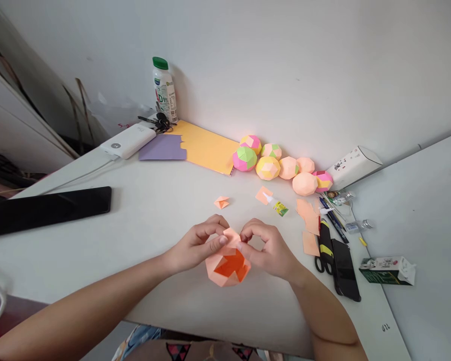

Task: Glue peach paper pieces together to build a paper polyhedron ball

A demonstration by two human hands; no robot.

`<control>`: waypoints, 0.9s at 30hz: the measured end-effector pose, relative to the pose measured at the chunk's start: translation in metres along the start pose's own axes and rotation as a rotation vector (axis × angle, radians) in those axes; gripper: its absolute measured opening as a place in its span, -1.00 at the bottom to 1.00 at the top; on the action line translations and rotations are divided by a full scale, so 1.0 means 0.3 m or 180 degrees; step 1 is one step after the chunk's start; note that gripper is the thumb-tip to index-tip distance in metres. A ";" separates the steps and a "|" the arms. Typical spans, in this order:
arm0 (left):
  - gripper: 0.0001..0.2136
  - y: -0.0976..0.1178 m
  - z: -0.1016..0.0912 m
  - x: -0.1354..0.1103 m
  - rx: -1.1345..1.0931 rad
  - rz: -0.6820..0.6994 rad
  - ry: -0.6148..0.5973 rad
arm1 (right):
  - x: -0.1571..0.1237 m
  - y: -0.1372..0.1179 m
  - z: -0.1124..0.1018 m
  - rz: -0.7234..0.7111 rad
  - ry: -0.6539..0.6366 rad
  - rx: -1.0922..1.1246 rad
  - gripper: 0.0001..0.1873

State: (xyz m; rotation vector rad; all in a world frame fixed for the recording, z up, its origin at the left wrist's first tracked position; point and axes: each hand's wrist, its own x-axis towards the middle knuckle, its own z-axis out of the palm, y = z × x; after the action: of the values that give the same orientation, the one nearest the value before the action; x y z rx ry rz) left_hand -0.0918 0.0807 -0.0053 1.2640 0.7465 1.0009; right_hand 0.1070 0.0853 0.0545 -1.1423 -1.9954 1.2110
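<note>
Both of my hands hold an unfinished peach paper ball just above the white table, its open side facing me and showing an orange inside. My left hand pinches the ball's upper rim from the left, fingers closed on a paper flap. From the right, my right hand pinches the same rim with fingers curled. A small folded peach paper unit lies on the table just beyond my hands.
Several finished paper balls sit along the wall. A glue tube, peach paper scraps, scissors, pens and a black phone lie to the right. A black tablet, power bank, bottle and coloured sheets lie left and behind.
</note>
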 end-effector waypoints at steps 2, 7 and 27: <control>-0.73 -0.008 -0.018 0.002 0.0052 0.0092 -0.0091 | 0.004 0.008 -0.018 0.0298 -0.0068 0.0309 -0.88; 0.04 -0.037 -0.058 0.002 0.0833 -0.0369 -0.1061 | 0.030 0.039 -0.073 0.0822 -0.0266 0.1045 -0.81; -0.32 -0.043 -0.031 0.019 0.1229 -0.0502 -0.0956 | 0.054 0.097 -0.150 0.0925 -0.1020 0.0686 -0.75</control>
State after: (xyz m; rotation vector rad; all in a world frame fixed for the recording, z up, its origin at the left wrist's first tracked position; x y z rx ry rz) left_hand -0.0955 0.0895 -0.0193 1.6171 0.8115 0.5348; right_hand 0.1450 0.1258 0.0492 -1.2182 -1.9011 1.8099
